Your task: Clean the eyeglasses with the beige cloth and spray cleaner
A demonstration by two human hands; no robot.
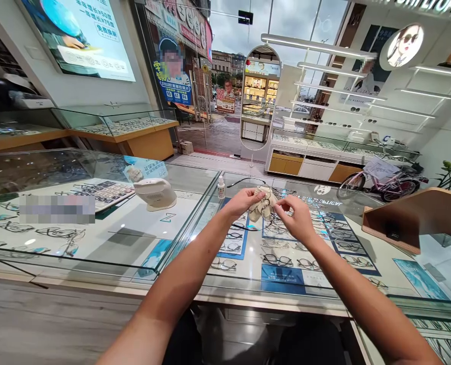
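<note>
A pair of glasses [248,179] is held up over the bench [244,299], toward its far edge, with the two dark arms sticking out to the left. The left hand [243,202] pinches a pale cloth [262,212] bunched against the frame, while the fingers of the right hand [296,215] are drawn together at the right side of the glasses; whether they grip rim or cloth I cannot tell. This looks like the lens-wiping step, and the next move would call for a steady, light hold on the frame while the cloth works over each lens. A small white bottle [221,187] stands near the far edge, its label too small to read. On the blue poster [177,88] outside, "STELLEST" can be read; the lit screen [84,35] shows Chinese text with "≥50" and "≥75"; the overhead sign [434,6], cut off, ends in "OPTIC".
</note>
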